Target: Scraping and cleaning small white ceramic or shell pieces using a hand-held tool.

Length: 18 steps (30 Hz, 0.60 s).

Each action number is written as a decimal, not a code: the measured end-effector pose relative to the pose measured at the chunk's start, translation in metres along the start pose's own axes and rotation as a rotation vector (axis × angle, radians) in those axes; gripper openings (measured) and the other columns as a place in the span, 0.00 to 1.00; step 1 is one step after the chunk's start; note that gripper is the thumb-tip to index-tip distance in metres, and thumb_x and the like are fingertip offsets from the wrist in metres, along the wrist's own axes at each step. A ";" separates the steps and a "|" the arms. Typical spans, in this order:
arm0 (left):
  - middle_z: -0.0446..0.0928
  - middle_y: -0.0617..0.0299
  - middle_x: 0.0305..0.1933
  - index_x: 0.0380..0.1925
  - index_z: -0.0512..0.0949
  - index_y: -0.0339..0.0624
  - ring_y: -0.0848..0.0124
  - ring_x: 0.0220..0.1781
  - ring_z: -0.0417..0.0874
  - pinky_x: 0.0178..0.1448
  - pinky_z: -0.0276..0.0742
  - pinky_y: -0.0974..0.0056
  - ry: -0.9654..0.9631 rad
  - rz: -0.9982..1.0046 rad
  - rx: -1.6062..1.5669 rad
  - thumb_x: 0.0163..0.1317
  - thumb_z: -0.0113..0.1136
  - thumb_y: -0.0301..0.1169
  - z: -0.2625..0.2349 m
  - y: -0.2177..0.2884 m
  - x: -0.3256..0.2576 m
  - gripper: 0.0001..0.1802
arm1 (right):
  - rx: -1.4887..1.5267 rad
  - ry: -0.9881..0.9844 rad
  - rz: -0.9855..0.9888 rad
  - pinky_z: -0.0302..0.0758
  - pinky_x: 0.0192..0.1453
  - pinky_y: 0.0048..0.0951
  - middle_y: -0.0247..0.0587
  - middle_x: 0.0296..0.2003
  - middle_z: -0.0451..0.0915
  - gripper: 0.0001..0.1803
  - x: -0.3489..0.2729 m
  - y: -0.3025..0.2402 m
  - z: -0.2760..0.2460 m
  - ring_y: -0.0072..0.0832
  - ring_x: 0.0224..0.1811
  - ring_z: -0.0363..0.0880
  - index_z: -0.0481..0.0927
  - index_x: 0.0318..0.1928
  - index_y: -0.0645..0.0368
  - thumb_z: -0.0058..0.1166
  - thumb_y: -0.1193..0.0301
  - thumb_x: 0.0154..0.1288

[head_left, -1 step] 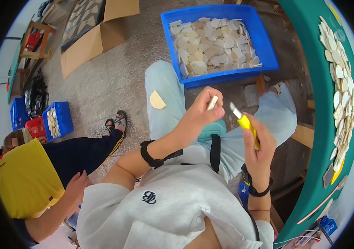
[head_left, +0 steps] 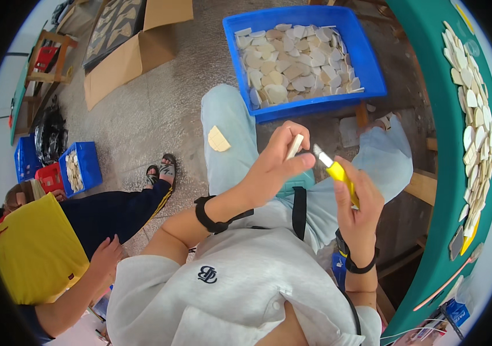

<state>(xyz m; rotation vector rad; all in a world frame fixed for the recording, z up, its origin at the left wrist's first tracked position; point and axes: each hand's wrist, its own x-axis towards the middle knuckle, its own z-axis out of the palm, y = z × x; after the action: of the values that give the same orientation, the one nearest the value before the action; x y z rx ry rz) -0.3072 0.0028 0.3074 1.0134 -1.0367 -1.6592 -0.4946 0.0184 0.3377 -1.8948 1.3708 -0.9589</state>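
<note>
Between the fingers of my left hand (head_left: 280, 155) is a thin cream-white piece (head_left: 295, 146), seen nearly edge-on, with my thumb stretched out below it. My right hand (head_left: 361, 202) is wrapped round a yellow utility knife (head_left: 341, 177). Its metal blade points up and left, close to my left thumb; whether it touches the piece I cannot tell. A pale half-round piece with scored lines (head_left: 219, 139) lies on my left thigh. Just beyond my knees stands a blue bin (head_left: 315, 106) holding many flat cream and white pieces (head_left: 298, 63).
At the right, a green-topped table (head_left: 439, 75) carries a long row of similar pieces (head_left: 470, 132) and a phone (head_left: 456, 242). An open cardboard box (head_left: 113, 75) sits far left. Beside me at left is another person in yellow (head_left: 38, 248), near a smaller blue bin (head_left: 89, 167).
The knife has shifted slightly left and up, bringing its blade nearer my left hand. My left thumb has come away from the piece and stretched toward the blade.
</note>
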 end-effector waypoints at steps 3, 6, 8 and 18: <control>0.60 0.64 0.38 0.38 0.65 0.43 0.73 0.40 0.58 0.47 0.56 0.69 0.003 0.131 0.181 0.61 0.53 0.39 0.004 0.001 -0.004 0.14 | -0.182 -0.048 -0.111 0.62 0.21 0.26 0.36 0.19 0.68 0.19 0.003 -0.008 0.000 0.30 0.17 0.66 0.78 0.48 0.58 0.61 0.71 0.54; 0.62 0.62 0.37 0.38 0.66 0.41 0.69 0.41 0.59 0.47 0.57 0.66 0.005 0.208 0.234 0.62 0.54 0.38 0.002 0.002 -0.005 0.13 | -0.250 -0.042 -0.143 0.62 0.20 0.26 0.35 0.19 0.68 0.19 0.006 -0.012 0.002 0.27 0.16 0.66 0.79 0.48 0.58 0.62 0.70 0.53; 0.62 0.61 0.37 0.38 0.66 0.40 0.68 0.41 0.59 0.47 0.57 0.65 -0.008 0.236 0.274 0.62 0.53 0.38 0.001 0.002 -0.005 0.14 | -0.272 -0.032 -0.171 0.62 0.20 0.25 0.34 0.18 0.68 0.20 0.007 -0.012 0.003 0.26 0.16 0.65 0.79 0.48 0.57 0.62 0.70 0.52; 0.63 0.60 0.36 0.37 0.66 0.39 0.66 0.39 0.59 0.46 0.57 0.65 0.005 0.313 0.329 0.64 0.51 0.38 0.000 0.002 -0.003 0.13 | -0.313 -0.057 -0.233 0.62 0.20 0.25 0.33 0.19 0.67 0.19 0.013 -0.012 0.001 0.25 0.16 0.65 0.80 0.47 0.56 0.62 0.68 0.52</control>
<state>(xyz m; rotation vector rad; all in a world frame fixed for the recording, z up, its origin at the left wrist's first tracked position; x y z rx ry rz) -0.3061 0.0050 0.3098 1.0010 -1.4184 -1.2564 -0.4844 0.0093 0.3495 -2.3386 1.3496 -0.8267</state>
